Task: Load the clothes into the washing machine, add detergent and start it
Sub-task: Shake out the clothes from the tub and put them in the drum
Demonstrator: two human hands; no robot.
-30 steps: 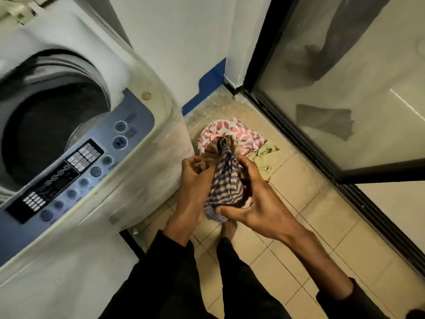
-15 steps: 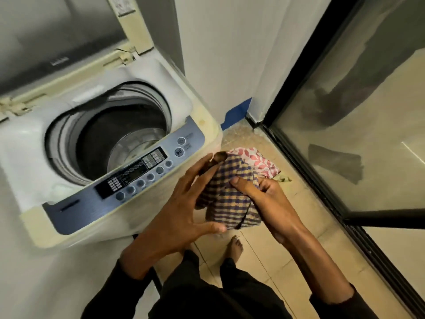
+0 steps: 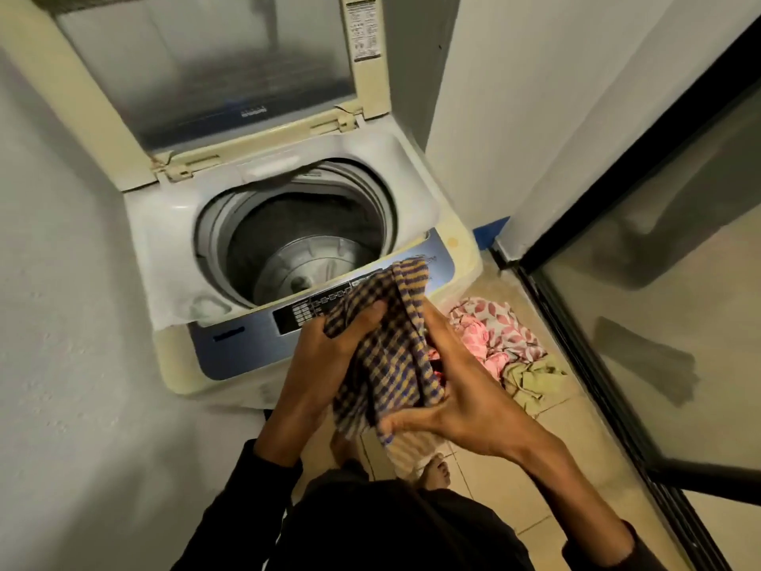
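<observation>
From the head camera, both hands hold a bundled blue, yellow and brown checked cloth (image 3: 387, 356) in front of the person's body, just before the front edge of the cream-and-white top-loading washing machine (image 3: 173, 257). The left hand (image 3: 325, 356) comes up from the lower left in a dark sleeve; its fingers (image 3: 372, 311) are curled tight into the upper left part of the cloth, the thumb pressed over a fold. The right hand (image 3: 461, 397) reaches in from the lower right, palm turned toward the cloth, its fingers wrapped around the bundle's right side and its thumb clamped across the lower edge. A pale striped end of the cloth hangs down below the hands.

The machine's hinged lid with a tinted window (image 3: 214, 76) stands raised at the back. Its round steel drum (image 3: 304, 249) is open to view, and the top of the cloth overlaps the blue control panel with dark buttons (image 3: 247, 335).

On the beige tiled floor (image 3: 494, 480), to the right of the machine, lie a crumpled pink-and-white leaf-patterned garment (image 3: 494, 327) and, touching it, a pale olive-green garment (image 3: 531, 377). A bare foot (image 3: 436, 471) shows under the hanging cloth. Grey-white walls close in the machine on the left and behind. A black-framed glass door (image 3: 667, 282) runs along the right.
</observation>
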